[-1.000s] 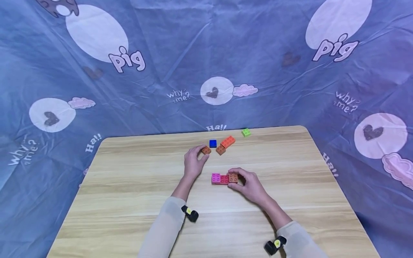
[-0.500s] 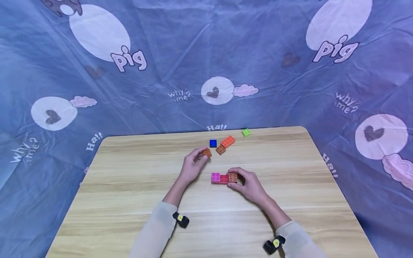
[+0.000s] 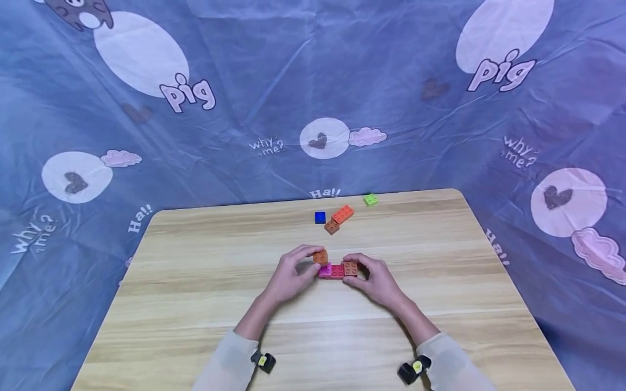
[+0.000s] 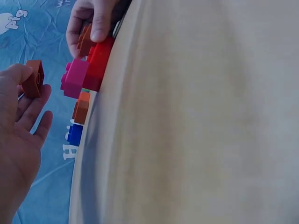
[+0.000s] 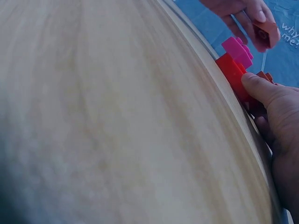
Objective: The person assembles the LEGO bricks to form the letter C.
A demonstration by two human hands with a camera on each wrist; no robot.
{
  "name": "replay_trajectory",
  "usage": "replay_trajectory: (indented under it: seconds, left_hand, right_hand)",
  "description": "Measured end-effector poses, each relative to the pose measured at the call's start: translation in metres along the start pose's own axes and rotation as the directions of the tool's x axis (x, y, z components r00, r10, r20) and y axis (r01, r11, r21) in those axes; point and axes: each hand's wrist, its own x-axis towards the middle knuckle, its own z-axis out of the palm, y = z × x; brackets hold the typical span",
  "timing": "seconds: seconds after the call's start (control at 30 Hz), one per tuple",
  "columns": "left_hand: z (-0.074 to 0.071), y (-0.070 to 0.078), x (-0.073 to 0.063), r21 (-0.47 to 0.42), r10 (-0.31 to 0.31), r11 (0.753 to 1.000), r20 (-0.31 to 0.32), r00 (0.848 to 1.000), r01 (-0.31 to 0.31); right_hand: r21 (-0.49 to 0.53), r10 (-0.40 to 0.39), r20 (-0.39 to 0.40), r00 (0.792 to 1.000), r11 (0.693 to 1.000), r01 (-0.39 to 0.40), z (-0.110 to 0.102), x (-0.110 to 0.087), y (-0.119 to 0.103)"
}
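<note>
My left hand [image 3: 292, 276] pinches a brown toy brick [image 4: 33, 78] between thumb and fingers, tilted and held above the pink brick [image 4: 75, 78]. That pink brick sits on the left end of a long red brick [image 3: 337, 271]. On the red brick's right end is another brown brick [image 3: 350, 268]. My right hand [image 3: 375, 279] grips this end, thumb on the near side and fingers on the far side. In the right wrist view the thumb presses against the red brick's side, and a gap shows between the raised brown brick and the pink one.
Farther back on the wooden table [image 3: 205, 260] lie a blue brick [image 3: 320, 217], a brown brick [image 3: 331, 226] touching a long orange brick [image 3: 343, 214], and a lime green brick [image 3: 370, 200] near the back edge. A patterned blue cloth [image 3: 235, 163] hangs behind the table.
My left hand has lifted the brown brick from beside the blue one and brought it nearer, over the pink brick. My right hand stays on the red brick assembly.
</note>
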Motion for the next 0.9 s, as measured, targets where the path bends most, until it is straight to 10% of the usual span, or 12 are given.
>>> replay_trajectory:
  seconds: [0.9]
  left_hand:
    - [0.0079, -0.0025, -0.0086, 0.071, -0.038, 0.997, 0.110, 0.993, 0.030]
  right_hand:
    - [-0.013, 0.004, 0.005, 1.000, 1.000, -0.004, -0.0006, -0.0004, -0.0033]
